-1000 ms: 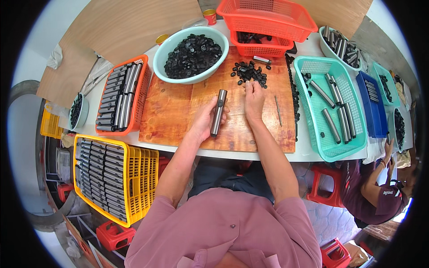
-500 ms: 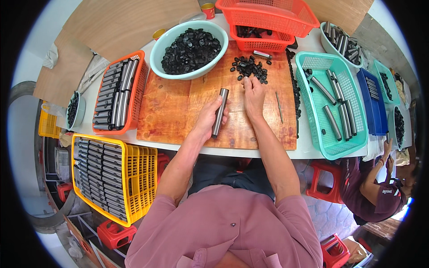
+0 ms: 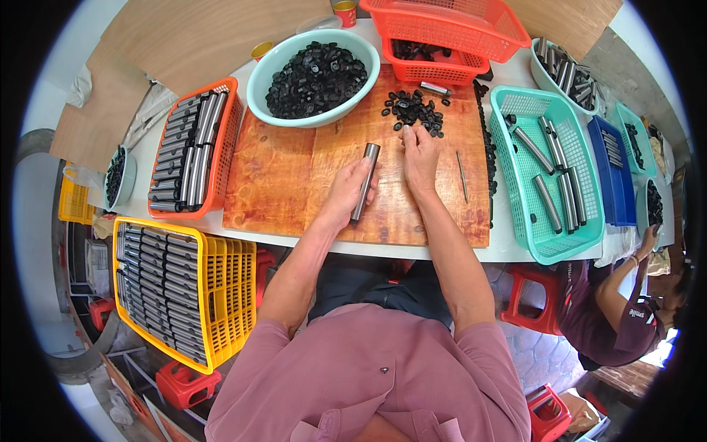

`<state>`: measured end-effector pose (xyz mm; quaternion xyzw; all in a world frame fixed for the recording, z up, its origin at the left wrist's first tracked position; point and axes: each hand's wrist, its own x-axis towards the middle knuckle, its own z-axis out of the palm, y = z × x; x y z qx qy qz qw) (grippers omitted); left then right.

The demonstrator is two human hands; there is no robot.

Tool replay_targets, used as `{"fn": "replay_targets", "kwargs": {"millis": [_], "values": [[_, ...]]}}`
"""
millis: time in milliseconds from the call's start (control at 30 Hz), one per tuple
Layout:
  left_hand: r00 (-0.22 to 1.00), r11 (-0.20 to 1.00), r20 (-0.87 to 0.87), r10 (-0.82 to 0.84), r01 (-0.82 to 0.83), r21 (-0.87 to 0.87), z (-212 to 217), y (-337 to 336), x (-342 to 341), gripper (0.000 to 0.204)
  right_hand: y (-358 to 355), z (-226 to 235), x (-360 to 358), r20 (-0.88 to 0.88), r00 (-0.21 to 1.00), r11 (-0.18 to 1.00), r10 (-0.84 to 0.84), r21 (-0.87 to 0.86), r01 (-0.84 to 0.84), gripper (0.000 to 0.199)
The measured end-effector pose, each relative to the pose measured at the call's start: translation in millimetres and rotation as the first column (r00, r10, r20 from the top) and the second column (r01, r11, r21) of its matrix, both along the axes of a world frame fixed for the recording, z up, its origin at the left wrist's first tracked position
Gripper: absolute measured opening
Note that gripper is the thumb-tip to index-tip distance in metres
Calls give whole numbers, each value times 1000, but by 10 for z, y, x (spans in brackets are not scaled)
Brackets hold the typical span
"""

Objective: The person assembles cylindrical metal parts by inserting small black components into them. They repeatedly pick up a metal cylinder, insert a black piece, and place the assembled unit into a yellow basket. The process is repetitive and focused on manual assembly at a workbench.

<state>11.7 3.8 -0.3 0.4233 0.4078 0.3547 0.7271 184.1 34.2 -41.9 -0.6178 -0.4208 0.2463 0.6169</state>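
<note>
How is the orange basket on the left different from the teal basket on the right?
The orange basket is packed with metal tubes in neat rows; the teal basket holds a few loose tubes, mostly bare mesh. The orange one looks narrower and sits left of the wooden board, the teal one right. Both are plastic mesh.

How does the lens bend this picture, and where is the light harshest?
Head view: fisheye curves the wooden board's edges and the yellow crate, with a black rim around the frame; glare whitens the table's right end; the left hand and metal tube look sharp.

Two hands (image 3: 346, 195); one held tube (image 3: 365, 181); five tubes in the teal basket (image 3: 515, 184).
</note>
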Motion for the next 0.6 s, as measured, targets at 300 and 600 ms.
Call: {"fn": "replay_targets", "kwargs": {"millis": [300, 600], "values": [[997, 998, 51, 58, -57, -12, 19, -15, -53, 40, -1, -5, 12, 19, 1000, 1000, 17, -20, -16, 33], [992, 998, 114, 63, -60, -35, -51, 16, -122, 40, -19, 24, -6, 41, 999, 1000, 19, -22, -18, 32]]}}
